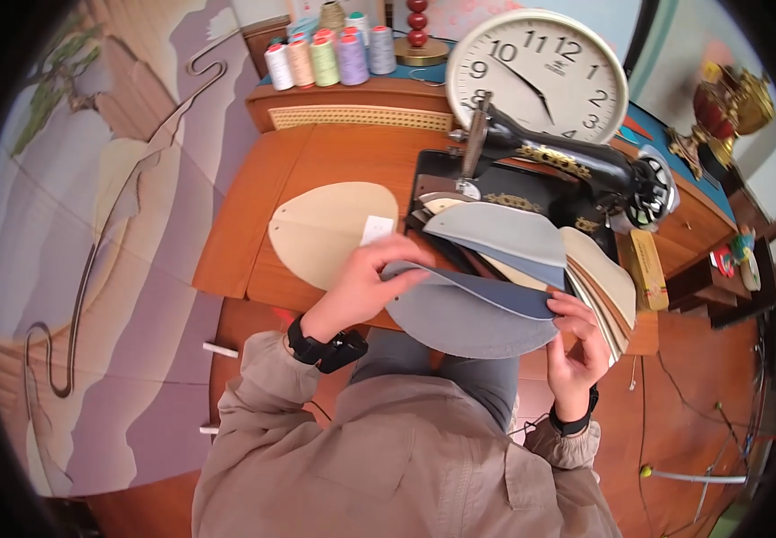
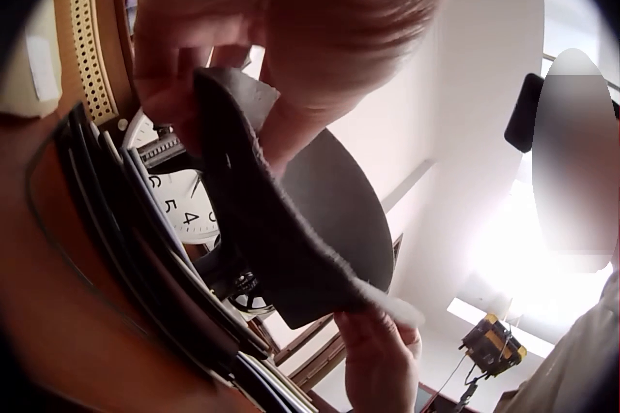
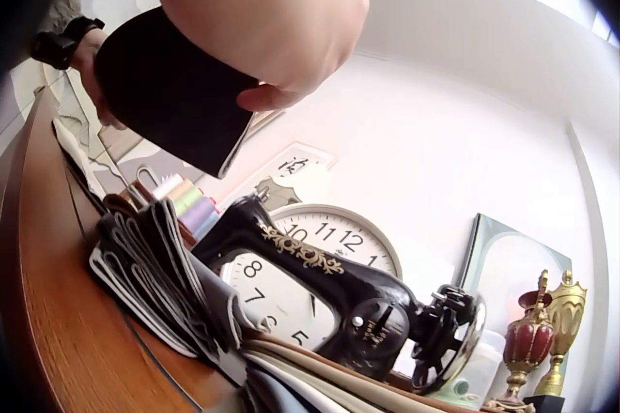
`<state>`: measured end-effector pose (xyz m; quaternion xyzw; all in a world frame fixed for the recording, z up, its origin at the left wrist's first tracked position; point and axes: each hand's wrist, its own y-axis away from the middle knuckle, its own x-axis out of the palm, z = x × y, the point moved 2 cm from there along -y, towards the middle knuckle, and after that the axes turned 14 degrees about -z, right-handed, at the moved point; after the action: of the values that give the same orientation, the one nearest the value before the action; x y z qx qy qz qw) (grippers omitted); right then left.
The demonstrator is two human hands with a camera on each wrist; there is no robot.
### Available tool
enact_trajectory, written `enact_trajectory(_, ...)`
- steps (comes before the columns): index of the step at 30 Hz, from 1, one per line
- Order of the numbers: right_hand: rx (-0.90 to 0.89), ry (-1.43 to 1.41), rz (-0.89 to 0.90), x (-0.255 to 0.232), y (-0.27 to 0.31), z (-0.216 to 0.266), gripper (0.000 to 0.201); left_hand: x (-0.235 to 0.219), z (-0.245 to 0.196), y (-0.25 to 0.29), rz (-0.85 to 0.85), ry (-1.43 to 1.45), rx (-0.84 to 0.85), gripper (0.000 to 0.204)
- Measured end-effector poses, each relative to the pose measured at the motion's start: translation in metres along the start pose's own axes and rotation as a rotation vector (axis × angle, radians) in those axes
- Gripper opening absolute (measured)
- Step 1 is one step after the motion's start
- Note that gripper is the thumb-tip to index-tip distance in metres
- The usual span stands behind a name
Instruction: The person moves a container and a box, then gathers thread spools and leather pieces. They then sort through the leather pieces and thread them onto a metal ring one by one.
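Observation:
A grey-blue leather-like piece point(image 1: 468, 318) with a rounded edge is folded over, its darker blue side showing along the top. My left hand point(image 1: 356, 285) pinches its left end between thumb and fingers. At the right end, my right hand point(image 1: 576, 345) grips the same piece. The left wrist view shows the folded piece point(image 2: 281, 239) edge-on, with a small hole near the pinched end. Just beyond lies a pile of folded pieces point(image 1: 495, 229) in grey, blue and cream, with beige and brown ones point(image 1: 603, 269) fanned beside it. A flat beige oval piece point(image 1: 316, 229) lies left of my left hand.
A black sewing machine point(image 1: 549, 157) stands behind the pile, before a large round clock point(image 1: 540, 72). Thread spools point(image 1: 325, 61) are on the back shelf. A small white label point(image 1: 377, 229) lies on the beige piece. A yellow box point(image 1: 648, 269) sits at the right.

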<state>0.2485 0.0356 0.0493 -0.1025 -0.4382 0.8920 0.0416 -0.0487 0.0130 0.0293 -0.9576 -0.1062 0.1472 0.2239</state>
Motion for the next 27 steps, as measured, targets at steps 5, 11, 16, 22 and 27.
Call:
enact_trajectory(5, -0.105, 0.142, 0.091, 0.021, -0.002, 0.013, 0.018, -0.027, 0.014, 0.025, -0.033, 0.005, -0.413, 0.027)
enact_trajectory(11, 0.014, -0.173, 0.287, 0.081, 0.006, 0.017, 0.02, -0.085, 0.041, 0.016, -0.215, 0.187, -0.709, 0.033)
enact_trajectory(16, -0.149, -0.148, 0.367, 0.14, -0.006, 0.018, 0.018, -0.139, 0.044, -0.026, -0.33, 0.07, -0.581, 0.028)
enact_trajectory(22, 0.043, -0.076, 0.664, 0.206, 0.034, -0.025, 0.012, -0.191, 0.127, -0.039, -0.175, -0.245, -0.554, 0.022)
enact_trajectory(27, -0.057, -0.079, 0.588, 0.208, 0.038, -0.018, 0.01, -0.192, 0.134, -0.024, -0.241, -0.109, -0.609, 0.017)
